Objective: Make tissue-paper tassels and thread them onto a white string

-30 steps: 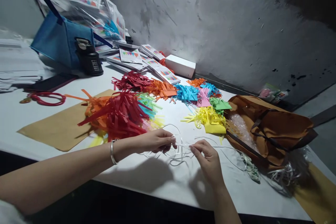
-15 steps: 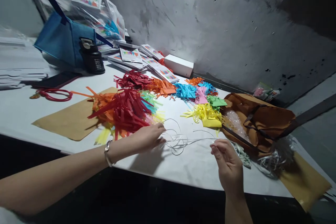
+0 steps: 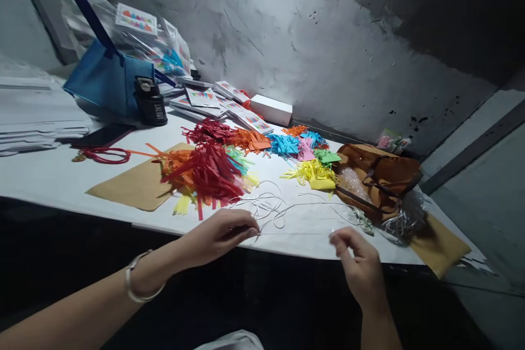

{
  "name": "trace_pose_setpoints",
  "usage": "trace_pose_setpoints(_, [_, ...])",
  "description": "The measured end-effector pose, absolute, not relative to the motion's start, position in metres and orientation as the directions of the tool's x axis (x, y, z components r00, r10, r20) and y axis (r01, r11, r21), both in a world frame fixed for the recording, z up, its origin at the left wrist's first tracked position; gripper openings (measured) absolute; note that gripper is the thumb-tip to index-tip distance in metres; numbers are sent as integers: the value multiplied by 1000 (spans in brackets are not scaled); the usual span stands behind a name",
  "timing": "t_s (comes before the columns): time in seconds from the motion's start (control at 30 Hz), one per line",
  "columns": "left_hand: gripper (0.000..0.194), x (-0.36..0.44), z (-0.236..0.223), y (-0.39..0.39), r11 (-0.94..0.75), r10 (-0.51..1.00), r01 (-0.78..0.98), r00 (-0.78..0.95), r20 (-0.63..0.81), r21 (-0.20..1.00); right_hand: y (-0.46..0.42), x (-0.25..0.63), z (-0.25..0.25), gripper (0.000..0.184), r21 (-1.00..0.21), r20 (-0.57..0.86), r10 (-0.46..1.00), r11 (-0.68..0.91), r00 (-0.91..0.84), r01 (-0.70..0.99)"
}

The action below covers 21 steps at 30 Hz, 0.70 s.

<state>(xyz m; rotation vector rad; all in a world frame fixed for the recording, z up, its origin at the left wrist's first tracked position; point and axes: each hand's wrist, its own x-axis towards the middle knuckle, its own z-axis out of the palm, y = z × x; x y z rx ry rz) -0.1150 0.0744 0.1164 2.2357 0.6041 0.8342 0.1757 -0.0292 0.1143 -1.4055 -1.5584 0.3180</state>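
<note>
Thin white cord [image 3: 279,221] lies in loose loops on the white table, its line running right toward a brown bag. At the front edge my left hand [image 3: 227,235], with a bangle on the wrist, is closed in a pinch on the cord. Apart from it to the right, my right hand [image 3: 356,251] has thumb and forefinger pinched together. A faint straight strand of the cord stretches between both hands. Behind my left hand rests a heap of red paper tassels [image 3: 213,172], with orange and yellow strips under it.
Yellow tassels [image 3: 315,174] and blue tassels [image 3: 284,144] lie farther back. The brown bag [image 3: 377,178] stands at right. A brown envelope [image 3: 127,188], red-handled scissors [image 3: 109,155], a black bottle [image 3: 151,103] and a blue bag [image 3: 102,82] are at left. Flat boxes [image 3: 203,97] line the wall.
Both hands have come toward the table's front edge and drawn apart, with a strand stretched between them. The cord loops now lie behind them. The view has shifted to the right.
</note>
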Motion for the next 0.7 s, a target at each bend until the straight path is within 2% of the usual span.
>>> trace_pose_setpoints(0.07, [26,-142,117,74,-607,657,197,669,346,770,-34,173,106,26,-800,281,956,281,-83,531])
trace_pose_setpoints(0.13, [27,-163,118,68,-504,717,138,616,325,852,-25,164,97,25,-794,208,950,303,-233,526])
trace_pose_setpoints(0.23, [29,-180,121,55,-361,793,-138,475,381,922,19,142,79,33,-619,375,904,410,-206,670])
trace_pose_setpoints(0.33, [27,-185,126,45,-292,850,-413,301,432,862,82,109,54,54,-555,439,869,461,-227,692])
trace_pose_setpoints(0.4, [29,-189,130,42,-284,882,-493,201,426,822,118,87,38,62,-533,450,850,501,-273,682])
trace_pose_setpoints(0.43, [30,-192,133,40,-289,897,-512,150,415,809,132,79,32,59,-525,452,841,520,-297,674])
trace_pose_setpoints(0.57, [33,-210,137,39,-302,943,-551,-50,330,778,152,94,22,23,-511,476,817,558,-326,654])
trace_pose_setpoints(0.7, [30,-210,120,52,-254,963,-558,-68,261,790,134,191,39,15,-535,512,840,476,-180,698])
